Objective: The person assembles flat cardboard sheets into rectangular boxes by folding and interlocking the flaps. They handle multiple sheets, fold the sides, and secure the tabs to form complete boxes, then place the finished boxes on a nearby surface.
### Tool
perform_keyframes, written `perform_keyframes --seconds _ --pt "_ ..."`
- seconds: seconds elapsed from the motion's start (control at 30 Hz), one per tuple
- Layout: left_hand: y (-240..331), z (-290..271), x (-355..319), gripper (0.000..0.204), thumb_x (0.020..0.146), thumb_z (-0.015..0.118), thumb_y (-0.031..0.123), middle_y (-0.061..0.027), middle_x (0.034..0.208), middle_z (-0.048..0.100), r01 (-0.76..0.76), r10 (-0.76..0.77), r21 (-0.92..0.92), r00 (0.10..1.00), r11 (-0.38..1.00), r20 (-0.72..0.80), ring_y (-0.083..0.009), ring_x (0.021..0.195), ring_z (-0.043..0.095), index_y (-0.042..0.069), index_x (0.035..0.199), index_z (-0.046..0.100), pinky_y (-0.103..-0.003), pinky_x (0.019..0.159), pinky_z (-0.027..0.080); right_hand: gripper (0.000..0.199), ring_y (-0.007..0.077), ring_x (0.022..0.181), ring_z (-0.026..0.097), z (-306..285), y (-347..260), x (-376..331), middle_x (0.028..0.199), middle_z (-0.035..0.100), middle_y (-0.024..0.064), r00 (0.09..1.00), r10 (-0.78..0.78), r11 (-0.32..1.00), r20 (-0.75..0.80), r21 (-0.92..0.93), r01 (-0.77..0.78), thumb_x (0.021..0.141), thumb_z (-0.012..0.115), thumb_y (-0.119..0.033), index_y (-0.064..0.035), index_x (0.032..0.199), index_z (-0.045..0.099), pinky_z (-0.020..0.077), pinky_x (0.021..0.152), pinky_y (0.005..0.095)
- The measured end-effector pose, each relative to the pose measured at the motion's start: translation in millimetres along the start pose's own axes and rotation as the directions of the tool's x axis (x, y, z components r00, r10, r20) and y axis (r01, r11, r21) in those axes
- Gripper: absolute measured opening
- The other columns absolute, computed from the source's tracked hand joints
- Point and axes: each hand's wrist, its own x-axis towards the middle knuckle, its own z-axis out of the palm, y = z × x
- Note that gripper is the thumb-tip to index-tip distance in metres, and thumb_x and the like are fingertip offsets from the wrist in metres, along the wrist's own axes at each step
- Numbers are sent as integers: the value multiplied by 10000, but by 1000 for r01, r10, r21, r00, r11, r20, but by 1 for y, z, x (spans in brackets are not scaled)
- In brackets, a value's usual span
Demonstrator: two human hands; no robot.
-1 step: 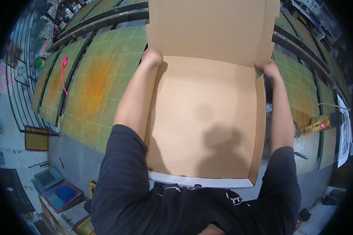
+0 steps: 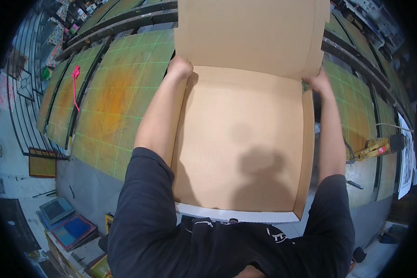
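Observation:
A large shallow cardboard box (image 2: 238,109) lies in front of me, brown inside with a white front edge. Its lid (image 2: 250,34) stands raised at the far side, and shadows fall across the bare bottom. My left hand (image 2: 180,68) is closed at the far left corner, gripping the side wall with the fingertips hidden. At the far right corner, my right hand (image 2: 320,84) has its thumb and fingers bent around the box wall beside the lid's fold. The right side wall is upright, with a gap at that corner.
Green-yellow boards (image 2: 113,92) with grid lines lie under and beside the box. A pink strap (image 2: 75,88) hangs at the left. To the right are a yellow-and-black power tool (image 2: 377,148) and a dark pen-like item (image 2: 355,184). Framed screens (image 2: 74,229) are stacked at lower left.
My right hand has shifted slightly at the far right corner, its fingers raised a little. The box and lid have moved barely to the right; my left hand keeps its place.

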Motion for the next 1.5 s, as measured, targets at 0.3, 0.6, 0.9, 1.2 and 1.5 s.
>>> perform_keyframes --seconds 0.3,0.6,0.9,1.2,1.5 --pt "-20 3 26 249 730 587 183 -204 875 657 56 -72 -243 996 968 -56 -342 834 639 -42 814 651 -366 727 500 438 286 1290 324 39 -216 -100 1387 373 99 316 -906 421 282 522 742 905 449 -220 -73 1314 395 255 1066 470" --pt "-13 -11 3 132 643 643 19 -92 745 676 -49 19 -563 998 825 -59 -186 677 634 14 765 691 -303 628 499 445 297 1305 293 58 -229 -117 1416 334 94 368 -853 518 371 509 687 919 415 -260 -59 1316 392 232 1057 501" --pt "-5 -13 -12 137 751 648 100 -74 842 682 -223 302 -375 939 900 167 -158 769 627 46 867 697 -279 719 481 261 269 1020 571 10 -174 -73 1051 617 148 819 -393 764 418 644 38 785 592 -125 -29 1024 627 459 868 375" --pt "8 -3 -23 151 789 627 111 -103 908 680 -296 309 -155 948 942 70 -229 868 640 56 919 681 -324 781 481 462 338 1101 516 -41 -54 -21 1188 523 182 949 275 952 153 -179 -247 730 615 -165 31 1141 537 450 906 413" --pt "4 1 -19 121 804 603 93 -103 898 673 -285 304 -174 948 943 96 -230 854 627 52 896 670 -322 779 468 262 233 797 663 -48 -46 -31 838 672 166 793 76 917 605 270 -294 719 516 18 2 923 679 517 705 336"
